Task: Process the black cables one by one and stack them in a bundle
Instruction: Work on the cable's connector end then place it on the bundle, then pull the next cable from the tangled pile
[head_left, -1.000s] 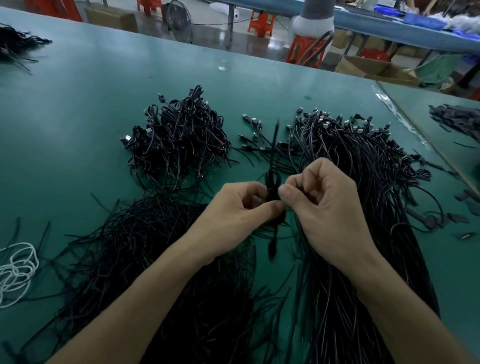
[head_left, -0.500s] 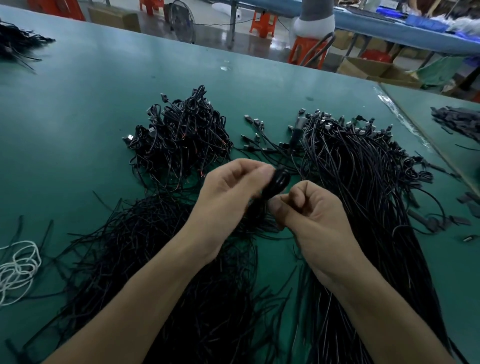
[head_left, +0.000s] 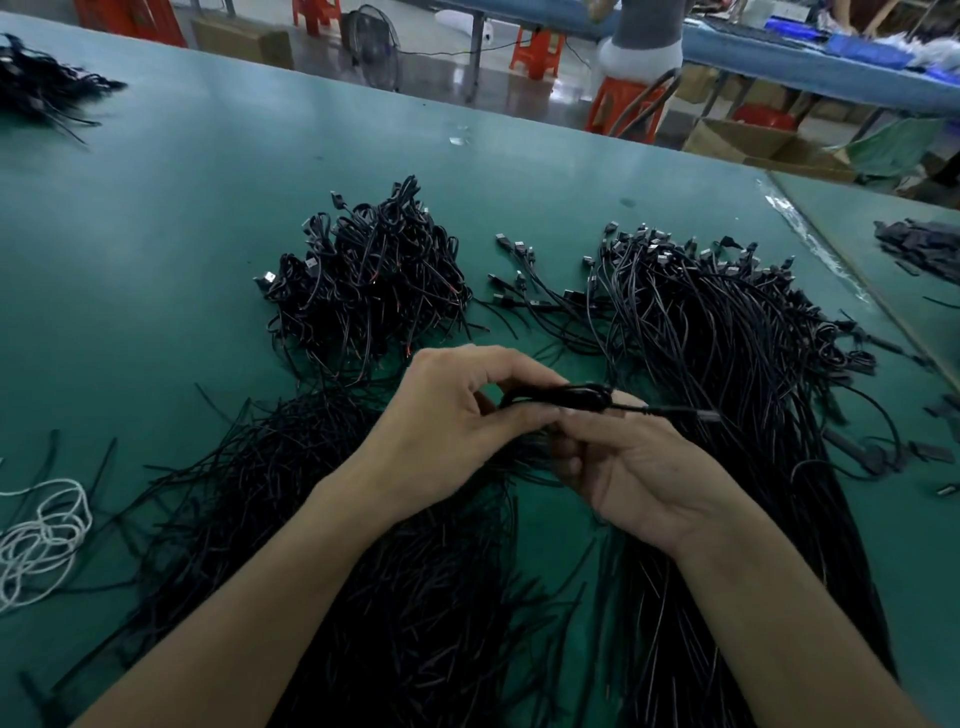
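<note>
Above the green desk (head_left: 156, 234), a folded black cable (head_left: 563, 397) is pinched by the left hand (head_left: 457, 415) and the right hand (head_left: 644, 478), both with fingers curled on it. Just behind sits the bundled pile (head_left: 374, 280). Loose cables (head_left: 727, 364) spread to the right, cut strands (head_left: 337, 519) lie under the forearms, and a white cord (head_left: 41, 535) lies far left.

Both forearms enter from bottom edge, converging mid-frame. Left hand (head_left: 452, 415): back up, fingers curled, pinching folded cable (head_left: 566, 396). Right hand (head_left: 644, 467): palm turned up, fingers curled, holding same cable.
</note>
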